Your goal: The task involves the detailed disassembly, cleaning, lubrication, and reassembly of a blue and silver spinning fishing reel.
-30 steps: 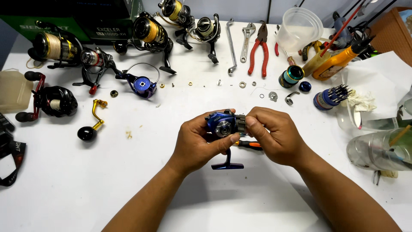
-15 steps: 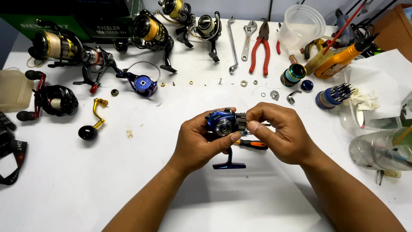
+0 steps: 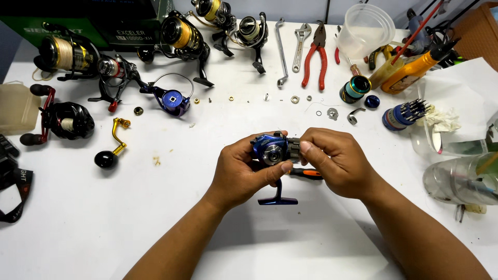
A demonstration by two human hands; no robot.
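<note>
The left hand [image 3: 244, 173] is curled round a blue reel body [image 3: 271, 149], thumb pressed under its round silver face and fingers wrapped behind, so the grip is closed tight on it. The right hand [image 3: 334, 161] meets it from the other side, fingertips pinched on the grey metal part at the body's right end; an orange-handled tool [image 3: 310, 174] pokes out beneath that palm, though whether the hand truly grips it I cannot tell. The body is held just above the middle of the white table [image 3: 104, 228], its blue foot [image 3: 278, 198] hanging down toward the surface. Beyond the hands a row of small washers and screws [image 3: 294, 99] lies scattered. Left of that sits a blue rotor [image 3: 173, 101] with its wire bail, and nearer the left edge a gold handle [image 3: 113, 147] with a black knob beside a black reel [image 3: 65, 118]. Along the far edge are more reels [image 3: 181, 33], a wrench [image 3: 299, 45], red pliers [image 3: 314, 56] and a clear tub [image 3: 367, 30]. To the right stand a yellow bottle [image 3: 415, 67] and a blue bit holder [image 3: 402, 114].
</note>
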